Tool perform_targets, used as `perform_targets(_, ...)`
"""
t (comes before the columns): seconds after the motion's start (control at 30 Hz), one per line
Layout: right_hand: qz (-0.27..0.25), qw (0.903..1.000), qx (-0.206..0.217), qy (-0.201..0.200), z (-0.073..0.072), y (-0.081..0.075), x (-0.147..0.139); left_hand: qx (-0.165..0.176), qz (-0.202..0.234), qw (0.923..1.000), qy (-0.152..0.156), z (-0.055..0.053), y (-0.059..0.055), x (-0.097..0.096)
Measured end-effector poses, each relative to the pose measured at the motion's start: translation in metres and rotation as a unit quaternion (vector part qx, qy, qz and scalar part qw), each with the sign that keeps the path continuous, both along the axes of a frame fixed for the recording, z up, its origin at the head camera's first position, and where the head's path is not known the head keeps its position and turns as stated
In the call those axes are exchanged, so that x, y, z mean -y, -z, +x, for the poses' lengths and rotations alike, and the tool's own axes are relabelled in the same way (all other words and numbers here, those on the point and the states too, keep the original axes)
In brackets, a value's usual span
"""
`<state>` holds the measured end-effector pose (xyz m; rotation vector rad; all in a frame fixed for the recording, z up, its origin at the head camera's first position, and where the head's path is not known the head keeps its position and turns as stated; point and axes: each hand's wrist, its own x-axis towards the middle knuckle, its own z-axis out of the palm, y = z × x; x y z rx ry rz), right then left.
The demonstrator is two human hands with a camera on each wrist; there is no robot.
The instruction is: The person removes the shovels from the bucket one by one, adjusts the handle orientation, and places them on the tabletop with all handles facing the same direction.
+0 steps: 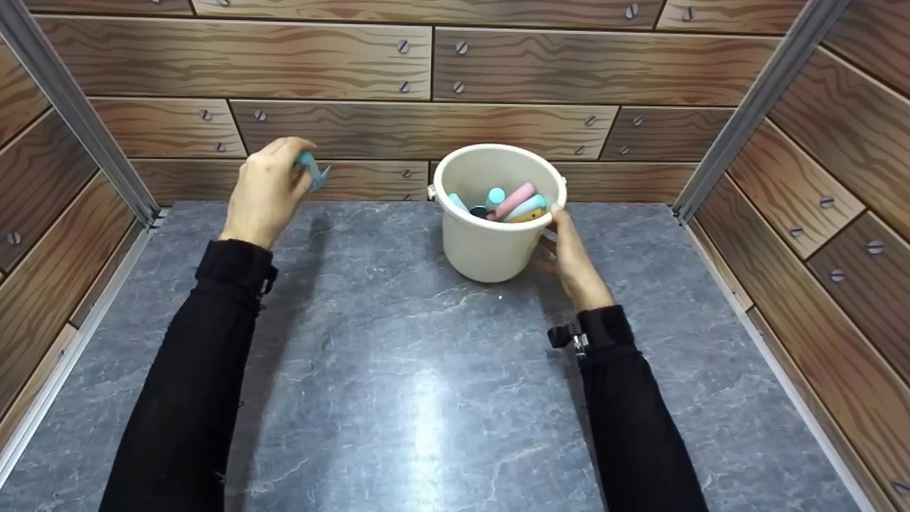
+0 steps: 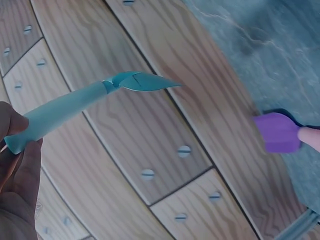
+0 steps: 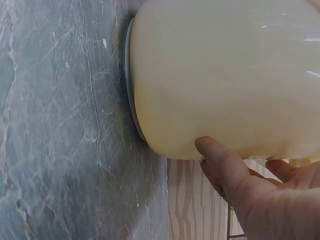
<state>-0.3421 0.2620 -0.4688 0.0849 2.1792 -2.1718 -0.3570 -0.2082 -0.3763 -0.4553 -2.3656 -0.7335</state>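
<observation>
My left hand point(image 1: 264, 186) is raised at the back left, pinching the end of a teal toy trowel's handle point(image 2: 65, 112). The trowel's pointed blade point(image 2: 145, 81) sticks out away from the fingers. On the right, a cream bucket point(image 1: 490, 249) stands upright on the tabletop, and my right hand point(image 1: 574, 259) holds its right side, one finger up at the rim. Close up in the right wrist view, fingertips point(image 3: 207, 145) touch the bucket wall. Inside the bucket lie pink point(image 1: 515, 200) and light-blue point(image 1: 526, 207) handles with a yellow-orange piece.
A purple toy shovel point(image 2: 279, 132) with a pink handle lies on the tabletop, shown in the left wrist view. Wood-patterned panels point(image 1: 327, 60) close off the back and both sides of the grey marbled table point(image 1: 384, 341). Metal posts point(image 1: 746, 114) mark the back corners.
</observation>
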Motion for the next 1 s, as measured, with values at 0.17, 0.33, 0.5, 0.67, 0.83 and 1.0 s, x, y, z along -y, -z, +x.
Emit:
perform_targets(0.17,0.004,1.0,-0.005,-0.002,0.0,0.001,-0.001,0.017,-0.003,0.9998,-0.009,0.002,0.011,0.01)
perform_targets(0.33,0.01,0.9999,-0.002,-0.001,0.0,0.001,-0.001,0.031,-0.008,0.9993,-0.017,0.003,0.022,0.017)
perform_targets(0.5,0.004,1.0,0.006,0.003,-0.001,0.0,-0.001,0.039,-0.011,0.999,-0.021,0.004,0.032,0.026)
perform_targets(0.67,0.002,1.0,0.007,0.004,-0.002,0.0,0.0,0.049,-0.013,0.9985,-0.022,0.005,0.043,0.033)
perform_targets(0.83,-0.002,1.0,0.007,0.005,-0.001,0.0,0.0,0.056,-0.013,0.9981,-0.022,0.006,0.052,0.037)
perform_targets(1.0,0.002,1.0,0.006,0.005,-0.002,0.0,0.0,0.061,-0.019,0.9977,-0.023,0.007,0.058,0.041)
